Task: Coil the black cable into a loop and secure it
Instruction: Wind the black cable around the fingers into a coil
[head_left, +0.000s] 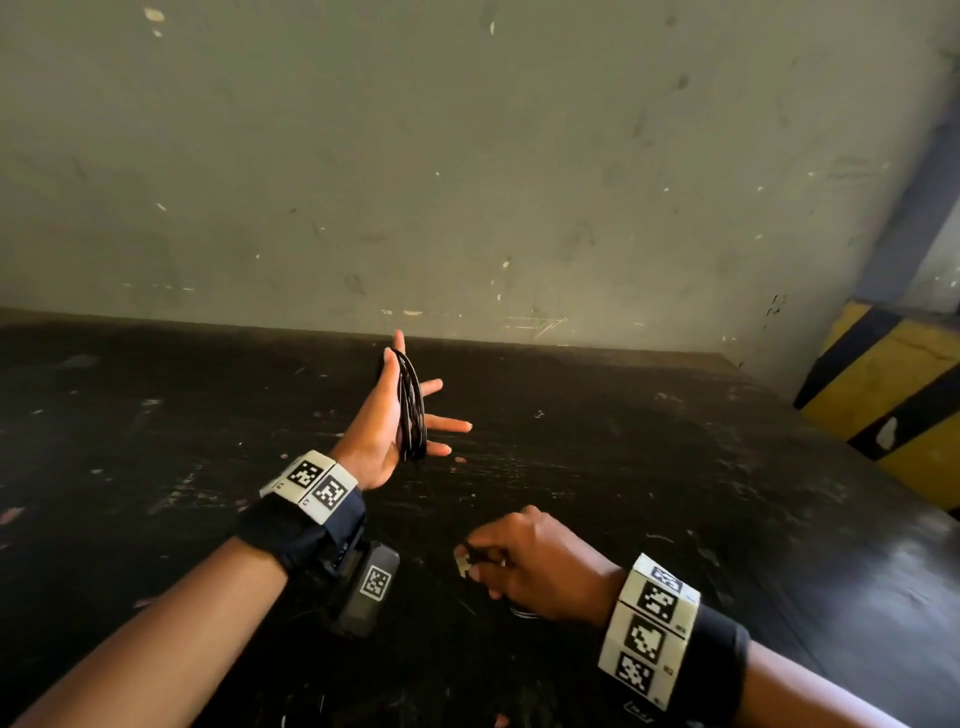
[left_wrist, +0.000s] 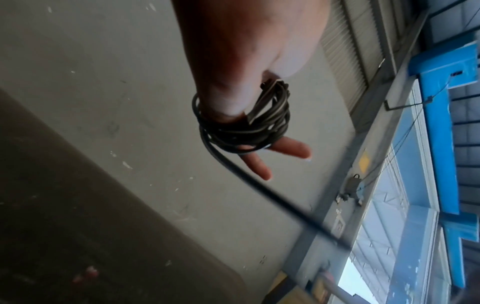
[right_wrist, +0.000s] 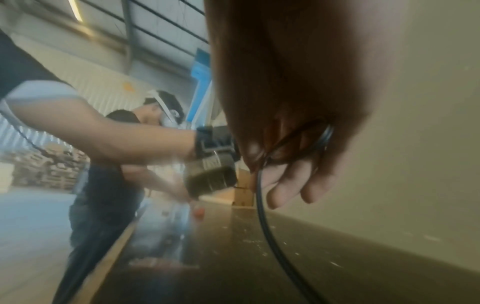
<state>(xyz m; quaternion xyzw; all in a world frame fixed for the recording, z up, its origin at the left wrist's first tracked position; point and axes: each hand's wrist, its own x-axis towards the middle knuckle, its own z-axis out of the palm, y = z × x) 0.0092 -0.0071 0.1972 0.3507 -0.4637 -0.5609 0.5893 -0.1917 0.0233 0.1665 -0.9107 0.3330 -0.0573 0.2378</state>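
Observation:
The black cable (head_left: 411, 410) is wound in several turns around my left hand (head_left: 374, 431), which is raised above the dark table (head_left: 675, 467) with its fingers straight and spread. In the left wrist view the coil (left_wrist: 244, 123) circles the thumb and fingers (left_wrist: 293, 148), and one strand (left_wrist: 272, 197) runs off to the lower right. My right hand (head_left: 519, 561) is lower and nearer to me, its fingers curled round the cable's free end with a small metal plug (head_left: 462, 564) showing. In the right wrist view the cable (right_wrist: 262, 216) hangs down from the curled fingers (right_wrist: 285, 185).
A stained grey wall (head_left: 467, 156) stands right behind the table. A yellow and black striped barrier (head_left: 893, 395) is at the right. Another person (right_wrist: 103, 174) works further along the table in the right wrist view.

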